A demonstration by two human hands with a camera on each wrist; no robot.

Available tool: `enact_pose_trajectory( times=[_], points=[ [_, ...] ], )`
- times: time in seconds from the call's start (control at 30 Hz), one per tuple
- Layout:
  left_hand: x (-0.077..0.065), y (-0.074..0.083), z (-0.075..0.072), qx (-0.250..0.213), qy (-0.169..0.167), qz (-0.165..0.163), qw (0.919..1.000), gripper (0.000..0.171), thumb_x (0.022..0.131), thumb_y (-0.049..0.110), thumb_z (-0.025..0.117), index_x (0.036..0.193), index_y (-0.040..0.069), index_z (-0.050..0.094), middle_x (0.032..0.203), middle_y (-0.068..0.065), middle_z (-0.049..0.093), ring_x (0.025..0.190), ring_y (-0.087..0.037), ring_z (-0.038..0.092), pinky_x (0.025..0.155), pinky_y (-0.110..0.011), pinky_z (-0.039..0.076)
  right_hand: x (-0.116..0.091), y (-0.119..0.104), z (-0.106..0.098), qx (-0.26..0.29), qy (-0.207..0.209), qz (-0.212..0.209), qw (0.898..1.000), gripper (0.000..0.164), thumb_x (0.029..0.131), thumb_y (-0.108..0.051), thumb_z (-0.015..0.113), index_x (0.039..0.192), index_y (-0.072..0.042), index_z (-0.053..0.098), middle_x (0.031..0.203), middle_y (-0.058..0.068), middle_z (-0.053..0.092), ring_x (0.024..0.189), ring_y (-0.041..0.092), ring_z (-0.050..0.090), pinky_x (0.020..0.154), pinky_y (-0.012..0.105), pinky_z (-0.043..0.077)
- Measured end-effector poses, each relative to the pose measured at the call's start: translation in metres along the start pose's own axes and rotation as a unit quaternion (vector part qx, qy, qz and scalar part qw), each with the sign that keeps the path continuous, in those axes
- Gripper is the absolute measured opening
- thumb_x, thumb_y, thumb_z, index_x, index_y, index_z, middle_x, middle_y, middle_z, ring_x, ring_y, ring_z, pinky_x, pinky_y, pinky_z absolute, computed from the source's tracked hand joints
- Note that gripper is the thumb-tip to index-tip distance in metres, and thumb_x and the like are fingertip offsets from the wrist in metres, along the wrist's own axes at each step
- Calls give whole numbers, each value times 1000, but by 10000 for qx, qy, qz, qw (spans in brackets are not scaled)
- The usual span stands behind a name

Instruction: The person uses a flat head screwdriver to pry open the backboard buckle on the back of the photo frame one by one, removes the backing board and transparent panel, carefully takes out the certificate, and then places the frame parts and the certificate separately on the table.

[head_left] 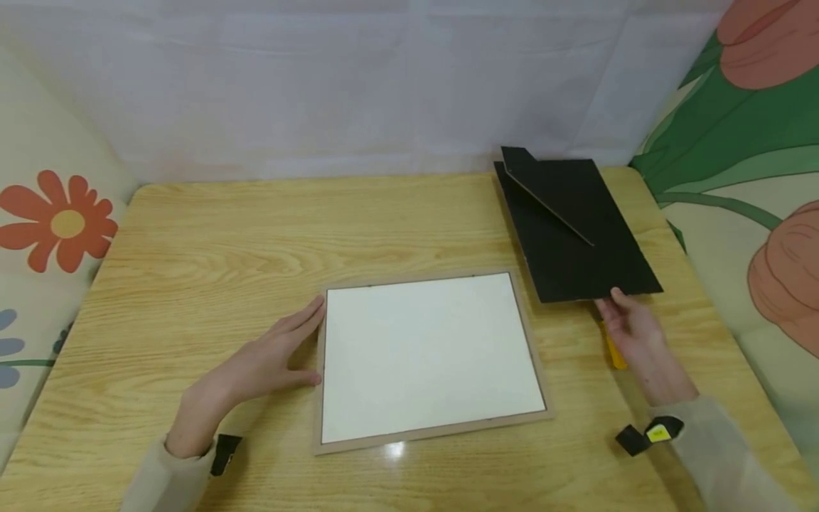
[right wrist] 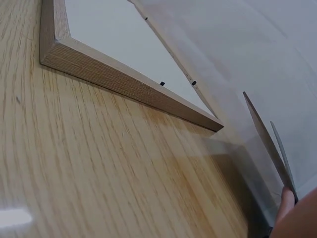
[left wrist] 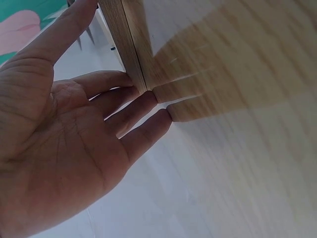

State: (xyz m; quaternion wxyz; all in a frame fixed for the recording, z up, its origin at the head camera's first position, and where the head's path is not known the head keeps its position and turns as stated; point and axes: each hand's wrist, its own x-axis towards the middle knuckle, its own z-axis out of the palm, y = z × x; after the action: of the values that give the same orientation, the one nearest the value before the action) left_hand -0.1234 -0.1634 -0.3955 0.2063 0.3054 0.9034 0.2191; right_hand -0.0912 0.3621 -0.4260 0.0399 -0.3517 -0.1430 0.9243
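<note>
A wooden picture frame (head_left: 435, 431) lies back side up on the table, with a white sheet (head_left: 429, 355) filling it. Along its left side rests my left hand (head_left: 256, 370), fingers and thumb spread and fairly straight. The left wrist view shows those fingertips (left wrist: 163, 116) right at the foot of the frame's wooden edge (left wrist: 130, 44). My right hand (head_left: 640, 338) pinches the near edge of a black backing board (head_left: 576, 274), whose stand leg (head_left: 553, 210) sticks out at an angle. In the right wrist view this board (right wrist: 267, 141) appears edge-on, tilted above the table.
A yellow-orange object (head_left: 616, 352), partly hidden by the right hand, lies on the wooden table (head_left: 288, 227). Small dark tabs (right wrist: 162, 84) stand on the frame's inner edge. A white cloth (head_left: 288, 85) hangs behind the table, with flower-patterned panels (head_left: 736, 235) at the sides.
</note>
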Motion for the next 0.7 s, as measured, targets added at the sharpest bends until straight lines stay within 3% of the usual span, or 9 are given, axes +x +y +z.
enact_pose_trajectory(
  times=[0.3,0.7],
  points=[
    [0,2,-1,-1,-28,-78,10000,98,83,27,77,153,-1,14,161,-14,6,141,-44,16,104,-60,32,-3,-4,-10,-18,298,124,9995,18,95,7,49,107,-7,54,88,11,61,78,24,66,84,29,54],
    [3,0,0,83,-62,-96,9999,98,83,28,77,153,-1,14,161,-14,5,141,-44,16,104,-59,32,-26,-8,-37,-42,181,341,9992,14,96,6,46,98,-2,58,88,13,64,79,25,68,85,29,54]
  ],
)
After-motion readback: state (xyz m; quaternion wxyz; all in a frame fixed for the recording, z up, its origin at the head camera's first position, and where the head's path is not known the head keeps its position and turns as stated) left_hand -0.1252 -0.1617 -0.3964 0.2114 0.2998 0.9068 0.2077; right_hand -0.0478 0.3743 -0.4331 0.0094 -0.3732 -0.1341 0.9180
